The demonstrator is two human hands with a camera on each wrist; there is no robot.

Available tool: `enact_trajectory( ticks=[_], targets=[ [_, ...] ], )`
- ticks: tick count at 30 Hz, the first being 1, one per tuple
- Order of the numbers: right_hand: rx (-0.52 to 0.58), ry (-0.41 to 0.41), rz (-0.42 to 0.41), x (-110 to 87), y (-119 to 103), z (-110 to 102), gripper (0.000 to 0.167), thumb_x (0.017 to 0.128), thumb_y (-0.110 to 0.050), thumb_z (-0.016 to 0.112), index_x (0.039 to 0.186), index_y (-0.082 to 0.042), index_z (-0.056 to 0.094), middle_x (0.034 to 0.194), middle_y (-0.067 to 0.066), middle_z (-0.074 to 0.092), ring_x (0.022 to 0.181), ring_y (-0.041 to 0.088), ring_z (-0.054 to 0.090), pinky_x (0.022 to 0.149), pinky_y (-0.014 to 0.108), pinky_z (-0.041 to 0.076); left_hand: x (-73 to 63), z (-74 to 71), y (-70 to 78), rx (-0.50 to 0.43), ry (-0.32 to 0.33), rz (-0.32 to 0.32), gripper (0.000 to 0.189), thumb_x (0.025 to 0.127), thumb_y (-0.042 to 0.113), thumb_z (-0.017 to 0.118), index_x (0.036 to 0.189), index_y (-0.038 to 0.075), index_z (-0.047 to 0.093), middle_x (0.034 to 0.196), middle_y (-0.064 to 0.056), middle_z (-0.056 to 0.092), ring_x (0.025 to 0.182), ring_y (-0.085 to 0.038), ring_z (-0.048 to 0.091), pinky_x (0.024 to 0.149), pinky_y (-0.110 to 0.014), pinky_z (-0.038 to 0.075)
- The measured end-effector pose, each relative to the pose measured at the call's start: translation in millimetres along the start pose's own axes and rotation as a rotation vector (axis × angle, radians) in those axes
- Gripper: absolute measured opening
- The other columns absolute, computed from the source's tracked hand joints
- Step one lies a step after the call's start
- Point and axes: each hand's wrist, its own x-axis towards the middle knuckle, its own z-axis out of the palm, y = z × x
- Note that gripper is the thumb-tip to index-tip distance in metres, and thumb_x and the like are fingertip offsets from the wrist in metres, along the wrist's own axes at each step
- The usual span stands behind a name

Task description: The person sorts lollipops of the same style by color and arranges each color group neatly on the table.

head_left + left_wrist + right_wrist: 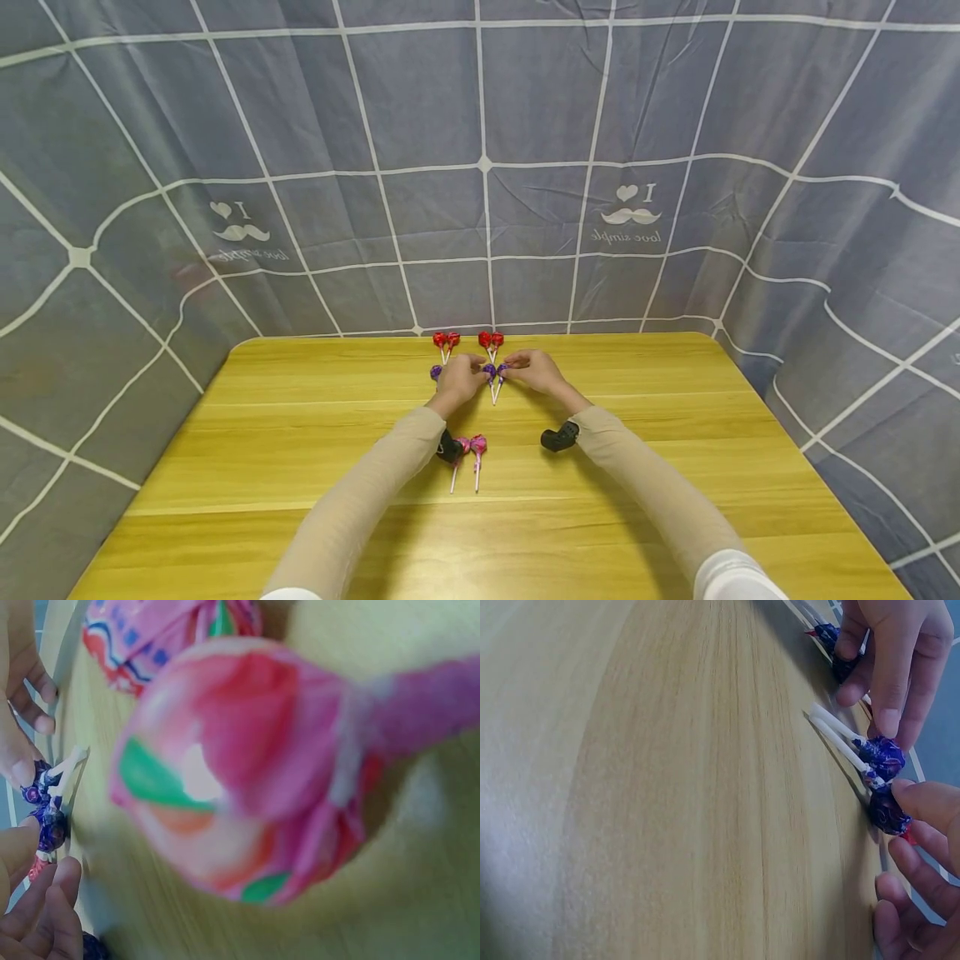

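Two purple-wrapped lollipops lie side by side, their white sticks meeting toward the person. My left hand (461,379) pinches the head of the left purple lollipop (489,370) between thumb and finger. From the other side, my right hand (534,372) pinches the right purple lollipop (889,810) by its head, thumb on top. In the right wrist view, the left hand's fingertips are at the other purple lollipop (883,756). Another purple lollipop (436,372) lies left of my left hand, which partly covers that spot.
At the table's (637,500) back lie two pairs of red lollipops, a left pair (440,339) and a right pair (484,339). Pink lollipops (478,444) lie nearer, beside the left wrist camera (450,448). A grey checked curtain (540,208) stands behind the table.
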Motion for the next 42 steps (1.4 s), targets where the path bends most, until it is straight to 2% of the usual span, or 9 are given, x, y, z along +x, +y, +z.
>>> enact_trajectory(
  ticks=[5,9,13,16,22,26,34,42],
  targets=[
    [0.000,-0.002,0.014,-0.8,3.6,-0.8,0.032,0.086,-0.019,0.071,0.112,-0.001,0.069,0.105,0.017,0.072,0.099,0.030,0.067,0.088,0.040,0.052,-1.9,-1.7,-2.3,-0.012,0.005,0.022,0.029,0.087,0.015,0.070,0.114,0.005,0.070,0.107,-0.012,0.072,0.097,-0.026,0.068,0.081,-0.036,0.053],
    [-0.015,0.012,0.020,-4.5,2.3,-3.3,0.032,0.086,-0.020,0.072,0.112,-0.003,0.069,0.105,0.016,0.071,0.098,0.030,0.066,0.081,0.036,0.053,-4.5,-5.6,-3.3,-0.029,-0.004,0.030,0.030,0.088,0.015,0.070,0.115,0.005,0.070,0.107,-0.012,0.072,0.097,-0.026,0.068,0.081,-0.036,0.053],
    [-0.032,0.037,-0.013,-9.9,0.9,-4.6,0.030,0.085,-0.018,0.072,0.111,-0.003,0.069,0.105,0.015,0.071,0.095,0.029,0.066,0.075,0.032,0.052,-9.0,-11.9,-3.9,-0.068,-0.008,0.033,0.031,0.088,0.015,0.069,0.117,0.004,0.068,0.108,-0.013,0.072,0.101,-0.028,0.067,0.088,-0.040,0.051],
    [-0.042,0.063,-0.052,-15.3,0.1,-4.2,0.029,0.085,-0.016,0.073,0.111,-0.003,0.069,0.104,0.015,0.071,0.093,0.027,0.065,0.076,0.031,0.052,-14.0,-17.2,-5.9,-0.094,-0.007,0.052,0.032,0.088,0.014,0.069,0.118,0.002,0.067,0.108,-0.014,0.072,0.102,-0.029,0.066,0.092,-0.042,0.049],
    [-0.052,0.112,-0.096,-28.8,-3.2,-3.3,0.030,0.084,-0.016,0.074,0.111,-0.003,0.069,0.101,0.015,0.071,0.076,0.019,0.060,0.068,0.027,0.047,-28.3,-23.4,-14.8,-0.149,0.006,0.102,0.029,0.088,0.010,0.068,0.115,-0.002,0.067,0.102,-0.017,0.072,0.096,-0.030,0.066,0.087,-0.043,0.050],
    [-0.039,0.120,-0.095,-38.9,-5.2,-1.7,0.031,0.083,-0.016,0.075,0.111,-0.003,0.069,0.100,0.013,0.071,0.071,0.015,0.058,0.064,0.024,0.045,-39.1,-23.4,-22.4,-0.211,0.012,0.092,0.028,0.088,0.010,0.068,0.113,-0.002,0.068,0.099,-0.016,0.072,0.092,-0.030,0.066,0.084,-0.043,0.051],
    [-0.002,0.088,-0.129,-59.6,-7.3,5.7,0.033,0.081,-0.013,0.076,0.111,-0.003,0.069,0.098,0.011,0.071,0.072,0.013,0.059,0.066,0.024,0.048,-61.5,-26.5,-28.3,-0.322,-0.014,0.098,0.028,0.086,0.009,0.070,0.112,-0.003,0.068,0.101,-0.018,0.072,0.085,-0.029,0.069,0.071,-0.034,0.055],
    [0.029,0.036,-0.149,-76.7,-10.5,12.4,0.035,0.081,-0.013,0.076,0.113,-0.004,0.067,0.099,0.010,0.070,0.076,0.012,0.060,0.067,0.022,0.049,-83.2,-33.3,-29.5,-0.358,-0.076,0.111,0.030,0.087,0.007,0.069,0.114,-0.006,0.066,0.107,-0.022,0.069,0.089,-0.030,0.068,0.071,-0.030,0.055]
  ],
)
